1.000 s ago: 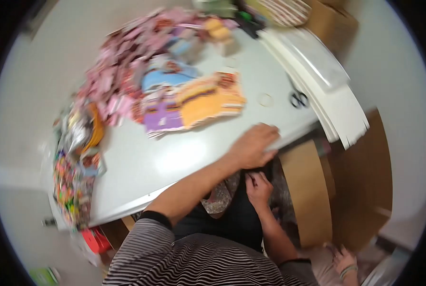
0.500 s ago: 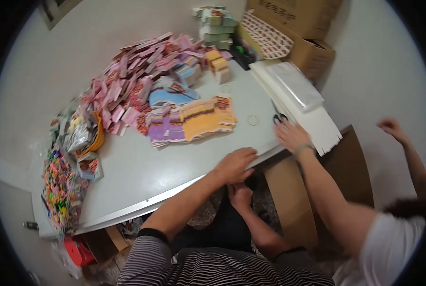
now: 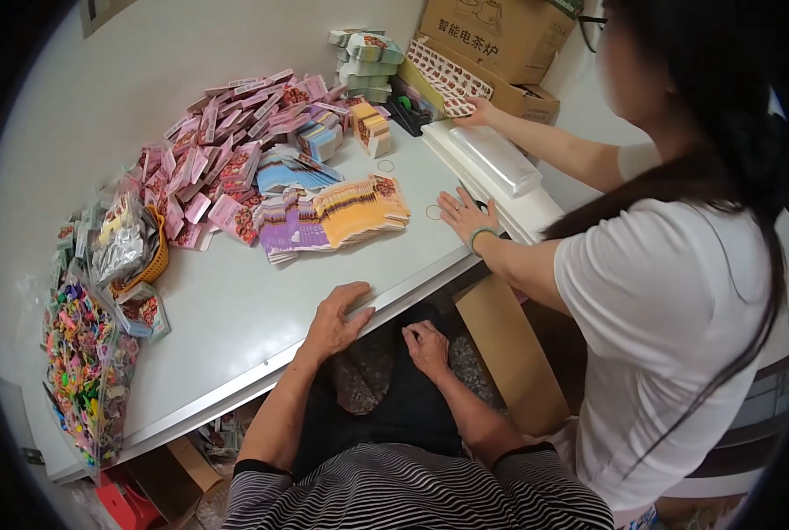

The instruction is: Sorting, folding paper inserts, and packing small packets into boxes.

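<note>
My left hand (image 3: 337,322) rests on the front edge of the white table (image 3: 227,331), thumb and fingers apart, holding nothing. Beyond it lie fanned stacks of printed paper cards: purple (image 3: 290,228), orange (image 3: 361,210) and blue (image 3: 293,170). Below the table edge, over my lap, my right hand (image 3: 427,349) is loosely curled, with nothing visible in it. A co-worker's hand (image 3: 470,219) lies spread on the table at the right, partly covering dark-handled scissors. That person's other hand (image 3: 479,111) touches a red-and-white patterned sheet (image 3: 447,78).
A heap of pink card packs (image 3: 209,150) covers the back left. Nearer are an orange basket (image 3: 154,256) and a clear bag of small colourful pieces (image 3: 90,362). White sheets with clear plastic (image 3: 500,159) lie right. Cartons (image 3: 500,35) stand behind; an open cardboard box (image 3: 514,353) is below.
My hands have come apart, the left one shifting left along the table edge. The co-worker has leaned in from the right and reached to the patterned sheet. The view has shifted.
</note>
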{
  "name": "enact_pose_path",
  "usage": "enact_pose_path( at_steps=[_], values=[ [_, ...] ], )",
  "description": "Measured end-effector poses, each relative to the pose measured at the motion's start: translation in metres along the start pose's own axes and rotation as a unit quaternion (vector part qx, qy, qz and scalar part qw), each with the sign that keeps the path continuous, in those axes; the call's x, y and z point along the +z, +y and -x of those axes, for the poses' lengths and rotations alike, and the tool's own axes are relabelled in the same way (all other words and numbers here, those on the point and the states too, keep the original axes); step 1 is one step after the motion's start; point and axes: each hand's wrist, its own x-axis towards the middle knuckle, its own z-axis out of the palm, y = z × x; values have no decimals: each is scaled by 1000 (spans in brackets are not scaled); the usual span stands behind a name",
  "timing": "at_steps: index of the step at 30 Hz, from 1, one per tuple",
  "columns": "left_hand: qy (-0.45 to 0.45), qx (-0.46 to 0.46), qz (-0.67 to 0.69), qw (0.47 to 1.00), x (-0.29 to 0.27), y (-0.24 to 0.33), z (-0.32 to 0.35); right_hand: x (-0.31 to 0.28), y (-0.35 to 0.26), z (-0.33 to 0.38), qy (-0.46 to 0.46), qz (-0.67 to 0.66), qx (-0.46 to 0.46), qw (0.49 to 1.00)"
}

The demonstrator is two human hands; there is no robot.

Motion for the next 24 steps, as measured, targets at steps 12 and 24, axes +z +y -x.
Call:
enact_pose_path(
  at_steps=[12, 24],
  values=[
    [18, -11, 33, 999, 0, -12, 5, 21, -19, 5, -70, -11, 13, 997],
    [11, -58, 81, 995, -2, -3, 5, 28, -25, 2, -97, 9, 13, 995]
  ],
)
